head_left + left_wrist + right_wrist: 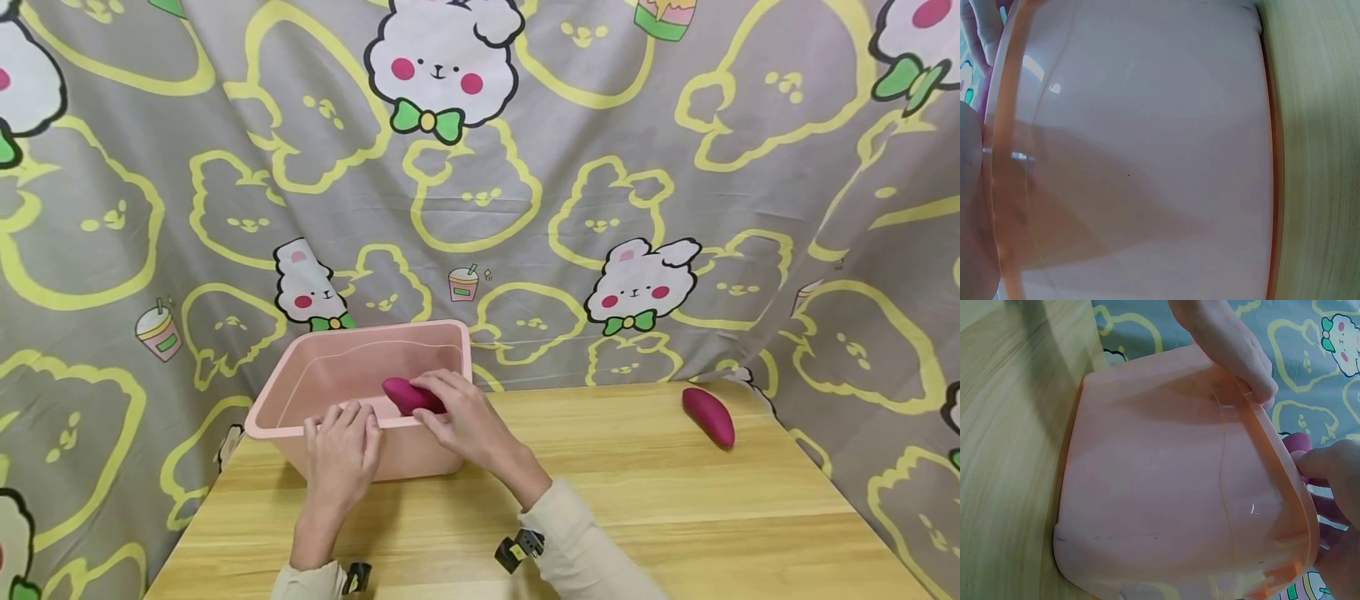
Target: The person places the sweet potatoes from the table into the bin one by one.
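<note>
A pink plastic bin [405, 457] stands on the table, its open top facing up. My left hand [341, 450] grips its front rim, with the fingers bent over the edge. Just inside that rim, toward the right, my right hand [468, 421] holds a purple-red sweet potato [401, 393] between thumb and fingers. The right wrist view shows part of this sweet potato [1298, 442] beyond the rim, by the right thumb. Only the bin's outer wall [1147, 125] fills most of the left wrist view.
A second purple-red sweet potato [708, 417] lies at the far right of the wooden table [637, 517]. A grey curtain [495, 217] with cartoon rabbits hangs behind the table and along both sides. The bin sits close to the curtain at the back left.
</note>
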Tool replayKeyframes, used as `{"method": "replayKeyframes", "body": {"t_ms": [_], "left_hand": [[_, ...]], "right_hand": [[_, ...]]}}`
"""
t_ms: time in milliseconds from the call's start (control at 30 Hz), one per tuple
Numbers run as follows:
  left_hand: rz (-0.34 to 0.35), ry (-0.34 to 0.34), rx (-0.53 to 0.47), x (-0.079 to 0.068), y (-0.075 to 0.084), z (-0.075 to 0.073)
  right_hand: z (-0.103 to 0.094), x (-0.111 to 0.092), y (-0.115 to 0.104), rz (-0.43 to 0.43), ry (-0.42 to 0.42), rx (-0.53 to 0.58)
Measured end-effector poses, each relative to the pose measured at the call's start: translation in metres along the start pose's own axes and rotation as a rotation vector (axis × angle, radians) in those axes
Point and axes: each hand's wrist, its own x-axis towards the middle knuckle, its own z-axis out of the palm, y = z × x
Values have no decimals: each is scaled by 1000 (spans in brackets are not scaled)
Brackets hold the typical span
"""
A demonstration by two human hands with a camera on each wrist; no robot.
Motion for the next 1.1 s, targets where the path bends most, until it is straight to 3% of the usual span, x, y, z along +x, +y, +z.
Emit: {"method": "replayKeyframes", "body": {"t_ms": [233, 533, 800, 1100], "left_hand": [[1, 8, 3, 0, -1, 0], [-8, -6, -1, 0, -1, 0], [4, 9, 2, 1, 1, 0], [-1, 15, 0, 0, 1, 0]], "right_hand": [[0, 0, 0, -15, 9, -31], [-14, -13, 0, -21, 48, 63], [-38, -32, 8, -62, 112, 29], [-69, -53, 16, -34, 108, -15]]}}
